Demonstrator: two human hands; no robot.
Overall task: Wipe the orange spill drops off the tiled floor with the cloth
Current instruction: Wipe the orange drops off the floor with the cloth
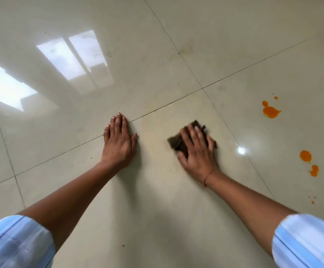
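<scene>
Beige, glossy tiled floor (157, 45) seen from above by a person leaning over it on both arms, pale blue sleeves (16, 242) rolled up at the bottom corners. Just off centre toward 9 o'clock, the left hand (118, 144) lies palm down on the bare tile, fingers straight and close together, holding nothing; it appears to be there as a prop for the person's weight. Toward 3 o'clock from it, a little apart, the right hand (198, 151) presses flat with fingers spread on a dark, crumpled cloth (175, 143), which pokes out past the fingertips and at the thumb side. Hand and cloth are blurred, so exactly how the fingers grip cannot be told, though the spread palm suggests pushing down to scrub. The orange drops (270, 111) lie well apart from the cloth, scattered from 2 o'clock down to 4 o'clock near the right edge, the largest splash at 3 o'clock; none looks wiped yet. A bright window reflection (70, 59) shines at 10 o'clock, and thin grout lines (176, 103) cross between the hands
</scene>
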